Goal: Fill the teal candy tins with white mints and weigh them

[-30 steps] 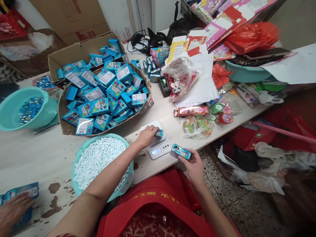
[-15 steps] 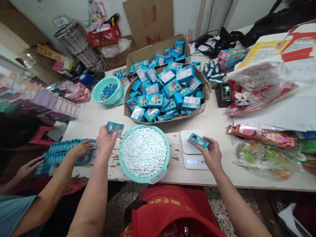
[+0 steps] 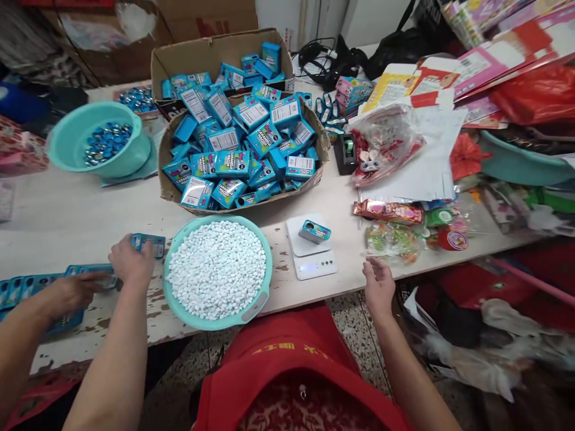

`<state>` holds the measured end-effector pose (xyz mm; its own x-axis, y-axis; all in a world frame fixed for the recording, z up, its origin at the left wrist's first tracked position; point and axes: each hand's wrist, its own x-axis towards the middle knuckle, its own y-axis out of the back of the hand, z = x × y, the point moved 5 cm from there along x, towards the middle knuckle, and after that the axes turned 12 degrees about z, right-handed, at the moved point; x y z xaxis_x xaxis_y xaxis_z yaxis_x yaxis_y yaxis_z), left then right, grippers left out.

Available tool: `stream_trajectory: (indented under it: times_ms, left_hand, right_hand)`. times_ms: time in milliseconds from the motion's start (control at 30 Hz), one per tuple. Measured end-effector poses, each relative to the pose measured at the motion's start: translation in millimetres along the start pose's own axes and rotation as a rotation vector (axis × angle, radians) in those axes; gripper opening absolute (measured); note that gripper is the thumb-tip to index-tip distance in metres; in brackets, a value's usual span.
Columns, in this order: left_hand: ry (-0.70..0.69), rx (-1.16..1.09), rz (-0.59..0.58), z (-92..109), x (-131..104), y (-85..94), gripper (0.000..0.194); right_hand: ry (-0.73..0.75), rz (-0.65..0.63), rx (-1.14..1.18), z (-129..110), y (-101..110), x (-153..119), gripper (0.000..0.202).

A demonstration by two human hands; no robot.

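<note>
My left hand [image 3: 131,261] is closed around a small blue candy box [image 3: 155,245], low over the table left of a turquoise basin [image 3: 268,284] full of white candies [image 3: 215,269]. A similar blue candy box with a round dark hole in its end rests on a white digital scale [image 3: 314,266], tilted across its plate. My right hand [image 3: 378,286] is off to the right of the scale near the table's front edge, empty, with its fingers apart. Behind the basin, a cardboard carton [image 3: 197,209] is heaped with blue boxes [image 3: 265,139].
A co-worker's hand [image 3: 76,293] lies over rows of blue boxes [image 3: 36,284] close to my left hand. A turquoise bowl [image 3: 63,137] with shiny blue pieces stands back left. Right of the scale are a tape dispenser [image 3: 345,154], plastic bags [image 3: 395,239] and a red packet [image 3: 389,211].
My right hand has let go of the blue candy box, which now sits on the scale, and has drawn back rightward. My left hand has lowered its box. The view has turned right.
</note>
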<state>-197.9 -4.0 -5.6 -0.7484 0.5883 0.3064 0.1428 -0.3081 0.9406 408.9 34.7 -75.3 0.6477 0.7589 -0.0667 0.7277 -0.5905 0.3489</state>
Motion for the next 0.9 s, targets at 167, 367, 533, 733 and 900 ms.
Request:
stream_trajectory:
  times_ms: [167, 367, 533, 733, 900]
  left_hand:
    - [-0.479, -0.212, -0.154, 89, -71, 13.1, 0.033]
    - [-0.76, 0.027, -0.394, 138, -131, -5.7, 0.034]
    - [-0.515, -0.141, -0.442, 129, -123, -8.7, 0.028]
    - [0.694, -1.171, -0.426, 98, -107, -5.2, 0.022]
    - [1.13, -1.493, -0.533, 96, -109, 4.8, 0.03]
  right_hand:
    - [-0.01, -0.022, 0.005, -6, -15, -9, 0.041]
    - [0.001, -0.135, 0.008, -19, -44, -23, 0.039]
    - [0.219, -0.208, 0.01, -51, -90, -19, 0.063]
    - [0.251, -0.414, -0.168, -85, -133, -19, 0.057]
    - [0.368, -0.41, -0.131, -135, -125, -58, 0.055]
